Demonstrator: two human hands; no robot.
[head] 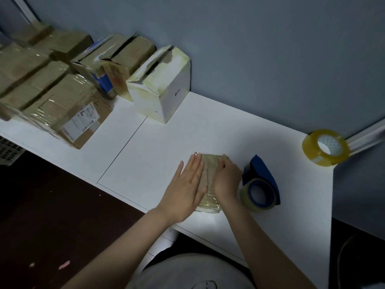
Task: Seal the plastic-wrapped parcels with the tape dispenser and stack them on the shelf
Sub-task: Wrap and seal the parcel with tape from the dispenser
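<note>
Parcel (209,176), plastic-wrapped, lies flat on the white bench (166,142) near its front edge. Left grip (185,188): fingers straight and together, palm pressing the parcel's top. Right grip (227,178): fingers curled over the parcel's right edge, clamped on it. Blue tape dispenser (260,184) stands just beside the right grip. Spare tape roll (326,147) sits at the far right corner. Wrapped cartons (52,97) are stacked far left.

The left hand (187,186) and right hand (227,180) cover most of the small plastic-wrapped brown parcel (210,165). The taped brown cardboard boxes (41,84) at the far left of the white bench (166,142) are motion-blurred and cut by the frame edge. Print on the white shipping label (80,122) is too small to read.
</note>
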